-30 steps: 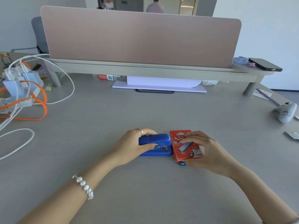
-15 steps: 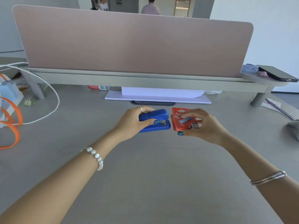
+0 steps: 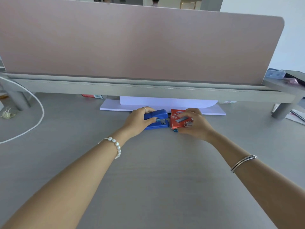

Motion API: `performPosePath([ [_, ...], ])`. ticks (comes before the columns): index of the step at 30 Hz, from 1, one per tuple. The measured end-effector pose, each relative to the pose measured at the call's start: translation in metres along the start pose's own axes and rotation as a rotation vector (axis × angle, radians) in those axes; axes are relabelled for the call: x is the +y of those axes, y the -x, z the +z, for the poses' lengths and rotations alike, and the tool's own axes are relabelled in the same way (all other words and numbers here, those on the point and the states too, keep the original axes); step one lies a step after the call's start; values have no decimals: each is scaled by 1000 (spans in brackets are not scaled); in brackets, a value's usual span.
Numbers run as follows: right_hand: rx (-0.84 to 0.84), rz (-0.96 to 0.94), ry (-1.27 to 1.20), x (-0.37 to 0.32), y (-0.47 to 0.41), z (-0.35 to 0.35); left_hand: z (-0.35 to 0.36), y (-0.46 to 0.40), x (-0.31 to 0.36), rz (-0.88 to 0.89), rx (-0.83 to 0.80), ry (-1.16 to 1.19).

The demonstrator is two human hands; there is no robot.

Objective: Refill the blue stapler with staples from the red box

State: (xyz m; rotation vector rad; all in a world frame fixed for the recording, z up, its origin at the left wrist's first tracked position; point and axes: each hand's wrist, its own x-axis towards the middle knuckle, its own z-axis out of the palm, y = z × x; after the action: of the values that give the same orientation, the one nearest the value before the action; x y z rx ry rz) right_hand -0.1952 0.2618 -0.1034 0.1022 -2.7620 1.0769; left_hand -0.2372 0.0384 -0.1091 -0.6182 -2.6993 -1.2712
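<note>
The blue stapler (image 3: 158,119) lies closed on the grey desk, far out in front of me, its front end pointing right. My left hand (image 3: 137,120) wraps its back half, thumb on the near side. Right beside it stands the red staple box (image 3: 179,119), tilted up on an edge with its printed face toward me. My right hand (image 3: 195,123) grips the box, fingers over the top and thumb under the near edge. Both arms are stretched well forward. The box flaps look shut; no loose staples are visible.
A pink divider panel (image 3: 140,45) on a raised grey shelf (image 3: 148,91) blocks the far side. White sheets (image 3: 165,103) lie under the shelf just behind the hands. A white cable (image 3: 35,116) curves at left; papers (image 3: 295,113) lie at right.
Both hands have slid the stapler and box away from me toward the divider. The view has tilted up, and the grips look unchanged.
</note>
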Motion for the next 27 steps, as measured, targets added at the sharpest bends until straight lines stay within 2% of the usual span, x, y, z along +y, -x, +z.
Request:
performPosePath([
  [11, -123, -22, 93, 1, 3, 2, -4, -4, 4, 45, -56, -131],
  [15, -169, 19, 221, -3, 13, -5, -7, -2, 18, 74, -58, -365],
  [18, -134, 21, 113, -18, 31, -16, -9, 3, 31, 25, -118, -648],
  [20, -97, -17, 39, -34, 47, -29, -9, 11, 41, -10, -136, -726],
  [22, -68, -79, 3, -51, 66, -47, -10, 22, 54, -11, -93, -638],
  [24, 3, -160, -45, -72, 90, -67, -16, 38, 83, 55, 0, -441],
  [27, 174, -280, -181, -113, 135, -107, -41, 73, 144, 238, 186, -197],
])
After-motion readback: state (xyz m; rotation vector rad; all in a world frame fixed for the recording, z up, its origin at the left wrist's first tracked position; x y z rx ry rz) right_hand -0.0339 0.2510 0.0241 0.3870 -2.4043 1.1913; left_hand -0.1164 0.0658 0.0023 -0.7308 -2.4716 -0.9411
